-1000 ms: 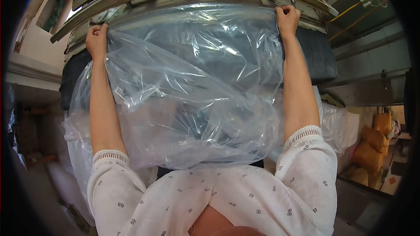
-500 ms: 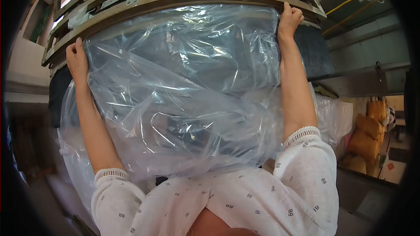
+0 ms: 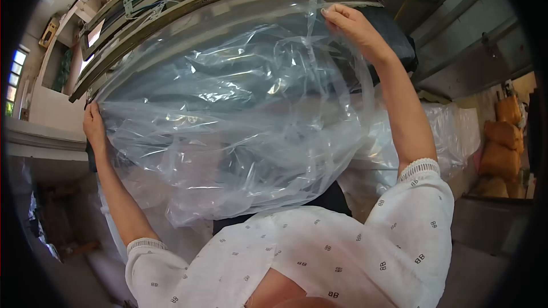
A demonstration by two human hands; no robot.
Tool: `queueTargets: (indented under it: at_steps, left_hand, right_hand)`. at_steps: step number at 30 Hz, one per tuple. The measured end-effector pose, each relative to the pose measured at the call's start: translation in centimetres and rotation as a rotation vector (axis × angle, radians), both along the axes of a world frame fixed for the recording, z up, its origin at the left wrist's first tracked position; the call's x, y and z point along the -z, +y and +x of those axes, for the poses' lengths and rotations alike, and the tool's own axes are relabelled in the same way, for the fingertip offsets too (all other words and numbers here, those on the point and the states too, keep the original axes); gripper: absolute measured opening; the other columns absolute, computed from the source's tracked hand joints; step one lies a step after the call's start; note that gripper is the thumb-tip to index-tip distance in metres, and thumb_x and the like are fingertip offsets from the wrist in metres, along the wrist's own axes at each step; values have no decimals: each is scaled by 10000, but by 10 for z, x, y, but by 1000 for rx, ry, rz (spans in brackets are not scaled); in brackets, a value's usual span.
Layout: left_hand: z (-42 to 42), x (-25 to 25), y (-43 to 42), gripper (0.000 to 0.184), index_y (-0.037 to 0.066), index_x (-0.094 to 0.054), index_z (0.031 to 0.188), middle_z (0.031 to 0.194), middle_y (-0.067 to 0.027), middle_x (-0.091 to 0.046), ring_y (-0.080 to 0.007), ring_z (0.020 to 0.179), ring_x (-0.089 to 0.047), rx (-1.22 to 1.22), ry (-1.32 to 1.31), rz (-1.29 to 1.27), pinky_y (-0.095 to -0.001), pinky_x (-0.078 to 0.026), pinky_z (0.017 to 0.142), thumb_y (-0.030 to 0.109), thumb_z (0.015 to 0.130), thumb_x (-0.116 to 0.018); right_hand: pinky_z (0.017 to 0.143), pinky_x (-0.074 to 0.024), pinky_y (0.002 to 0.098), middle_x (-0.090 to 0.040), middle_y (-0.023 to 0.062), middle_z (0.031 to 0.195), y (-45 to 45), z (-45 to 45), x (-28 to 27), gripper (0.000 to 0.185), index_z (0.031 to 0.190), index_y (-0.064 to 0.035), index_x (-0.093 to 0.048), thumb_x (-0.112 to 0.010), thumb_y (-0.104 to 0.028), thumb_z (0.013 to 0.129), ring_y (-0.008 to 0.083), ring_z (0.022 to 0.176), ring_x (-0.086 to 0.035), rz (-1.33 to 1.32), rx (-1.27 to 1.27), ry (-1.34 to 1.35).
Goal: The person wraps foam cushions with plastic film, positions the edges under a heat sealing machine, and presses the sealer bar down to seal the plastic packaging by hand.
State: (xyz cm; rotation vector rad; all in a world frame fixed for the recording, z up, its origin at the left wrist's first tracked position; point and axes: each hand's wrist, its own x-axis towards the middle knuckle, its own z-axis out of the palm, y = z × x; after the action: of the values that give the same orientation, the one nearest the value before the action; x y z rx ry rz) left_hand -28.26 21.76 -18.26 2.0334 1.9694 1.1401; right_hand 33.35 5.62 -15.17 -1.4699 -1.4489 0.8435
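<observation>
Strong fisheye curvature, black corners, scattered white glare.

A barred window [image 3: 15,82] glows at far left, near pale walls [image 3: 48,102] with a recessed shelf [image 3: 56,71].

Person wears a white top [image 3: 354,251] with scattered small dark BB-like marks. Loose sleeves [image 3: 408,214] end in white openwork trim [image 3: 420,167] with a scalloped edge; neckline [image 3: 270,267] is a V. Lower garment [image 3: 334,199] is black or very dark, mostly hidden.
</observation>
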Motion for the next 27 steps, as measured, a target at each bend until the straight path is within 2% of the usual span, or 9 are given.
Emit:
queueTargets:
  at_steps: [2,4,7,9,11,13,16,21,27]
  left_hand:
    - [12,-21,-21,288,34,-588,1009,856,-115,-609,-265,834,-572,-84,198,-129,-345,-425,744,269,897,-465]
    - [38,-31,-25,257,45,-577,1060,994,-106,-593,-257,931,-551,-65,549,200,-337,-423,799,205,868,-520]
    - [167,-88,-65,326,67,-565,1136,1106,-94,-566,-215,1000,-528,449,178,329,-314,-420,841,144,820,-593]
    - [258,-121,-121,336,110,-596,1137,1146,-21,-555,-96,948,-514,732,-12,215,-229,-416,698,155,806,-631]
    - [321,-134,-162,370,112,-622,1098,1111,-2,-559,-60,884,-499,1074,3,387,-212,-389,639,101,736,-697]
    - [360,-144,-202,349,85,-634,1038,1037,-5,-575,-55,833,-505,1184,79,407,-196,-375,607,48,700,-714]
    - [383,-136,-217,257,45,-629,952,943,-12,-586,-65,770,-511,1355,-23,335,-184,-371,586,-13,708,-685]
    - [379,-112,-227,151,-6,-605,864,840,-40,-582,-90,724,-501,1399,-343,-20,-206,-403,614,-50,726,-650]
    - [361,-104,-240,217,-14,-613,890,872,-69,-610,-143,770,-551,1369,-279,31,-255,-441,696,19,698,-710]
  right_hand:
    - [536,-262,190,-364,-70,616,-35,-17,-28,238,827,-100,-587,-519,-326,864,34,572,-310,-13,-94,96]
    - [487,-233,193,-340,-78,576,-68,-35,-58,236,838,-95,-589,-528,-322,858,27,518,-283,-66,-102,148]
    - [428,-196,195,-317,-85,525,-103,-43,-78,219,856,-90,-590,-541,-303,851,21,449,-252,-113,-199,215]
    - [433,-220,195,-331,-80,520,-121,-41,-85,220,859,-82,-588,-537,-295,852,24,446,-280,-156,-292,245]
    - [442,-274,199,-385,-55,548,-133,-46,-76,188,877,-62,-576,-559,-244,838,48,466,-356,-22,-317,270]
    - [451,-305,205,-409,-43,568,-143,-55,-71,159,880,-58,-566,-568,-208,828,63,479,-385,40,-319,307]
    - [507,-352,211,-452,-31,630,-164,-60,-74,129,861,-70,-540,-584,-182,818,64,529,-415,-55,-345,464]
    - [519,-369,208,-471,-29,652,-177,-65,-54,153,803,-94,-509,-614,-206,807,61,549,-448,-151,-389,828]
    - [507,-375,169,-534,-29,723,-177,-80,-49,90,890,-68,-574,-585,-53,802,12,569,-455,129,-267,475]
